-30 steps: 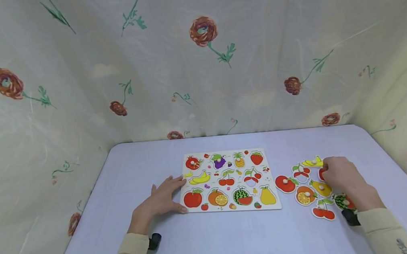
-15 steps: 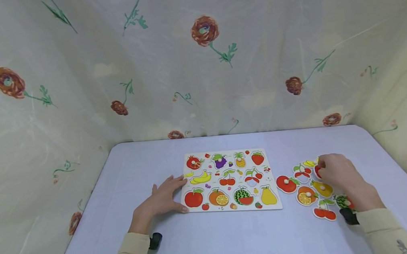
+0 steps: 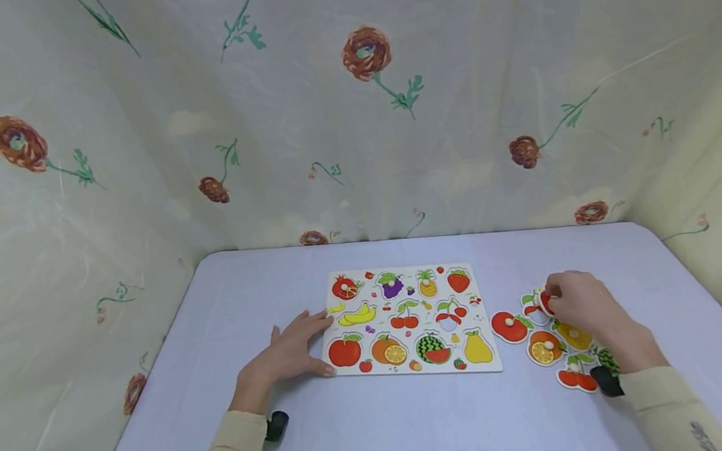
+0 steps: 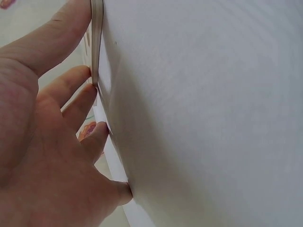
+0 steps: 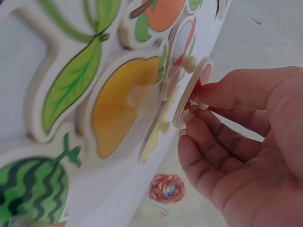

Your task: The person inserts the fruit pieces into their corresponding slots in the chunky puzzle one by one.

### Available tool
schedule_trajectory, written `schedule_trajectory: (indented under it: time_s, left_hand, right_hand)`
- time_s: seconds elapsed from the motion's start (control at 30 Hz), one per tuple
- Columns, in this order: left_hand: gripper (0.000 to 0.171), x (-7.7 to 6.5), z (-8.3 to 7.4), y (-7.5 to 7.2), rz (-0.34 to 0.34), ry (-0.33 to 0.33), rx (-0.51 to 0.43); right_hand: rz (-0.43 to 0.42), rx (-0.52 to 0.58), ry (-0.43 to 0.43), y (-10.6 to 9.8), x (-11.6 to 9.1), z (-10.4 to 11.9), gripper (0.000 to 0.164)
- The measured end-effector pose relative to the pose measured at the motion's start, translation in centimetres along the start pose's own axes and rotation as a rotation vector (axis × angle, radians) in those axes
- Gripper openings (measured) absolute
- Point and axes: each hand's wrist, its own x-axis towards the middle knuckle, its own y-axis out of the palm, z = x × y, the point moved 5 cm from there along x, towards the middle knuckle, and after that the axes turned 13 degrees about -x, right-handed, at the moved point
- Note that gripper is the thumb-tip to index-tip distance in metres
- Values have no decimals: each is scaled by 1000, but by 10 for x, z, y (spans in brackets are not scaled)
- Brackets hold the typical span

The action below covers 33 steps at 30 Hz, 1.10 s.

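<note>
My left hand (image 3: 288, 350) rests on the table with fingers spread, thumb and fingertips at the left edge of a white fruit puzzle board (image 3: 434, 369). In the left wrist view, the fingers (image 4: 78, 101) lie along the board's thin edge (image 4: 97, 42). My right hand (image 3: 587, 306) pinches a red fruit puzzle piece (image 5: 206, 74) by its knob, between thumb and fingertips. That piece is tilted on edge over the loose pieces, and its picture is mostly hidden. Below it lie a yellow pear piece (image 3: 573, 336) and a banana piece (image 5: 154, 137).
Several knobbed pieces lie right of the board, among them an apple (image 3: 508, 327), an orange (image 3: 543, 348), cherries (image 3: 577, 378) and a watermelon (image 5: 33, 189) partly under the right wrist. A floral curtain (image 3: 269, 212) hangs behind the white table (image 3: 379, 431).
My right hand has drawn left, toward the board, carrying the red piece over the other loose pieces. The left hand stays at the board's edge.
</note>
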Motion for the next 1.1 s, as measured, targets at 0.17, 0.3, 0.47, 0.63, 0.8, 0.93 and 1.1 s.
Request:
schedule_trajectory:
  time_s: [0.17, 0.3, 0.47, 0.63, 0.8, 0.93, 1.1]
  left_hand:
    - [92, 1, 0, 0, 2, 0, 1]
    - [93, 2, -1, -1, 4, -2, 6]
    - [93, 2, -1, -1, 3, -2, 17]
    - [92, 1, 0, 0, 8, -4, 16]
    - [92, 0, 0, 0, 8, -2, 8]
    - [92, 0, -1, 0, 7, -6, 10]
    - [92, 0, -2, 0, 4, -2, 8]
  right_hand:
    - [-12, -6, -21, -1, 5, 9, 15]
    - [-1, 11, -17, 1, 9, 15, 14]
    - [19, 42, -12, 5, 12, 27, 15]
    - [8, 38, -20, 6, 13, 38, 15]
    - [19, 36, -9, 8, 15, 44, 17]
    - [9, 31, -13, 7, 17, 47, 18]
    - [12, 39, -13, 6, 20, 52, 19]
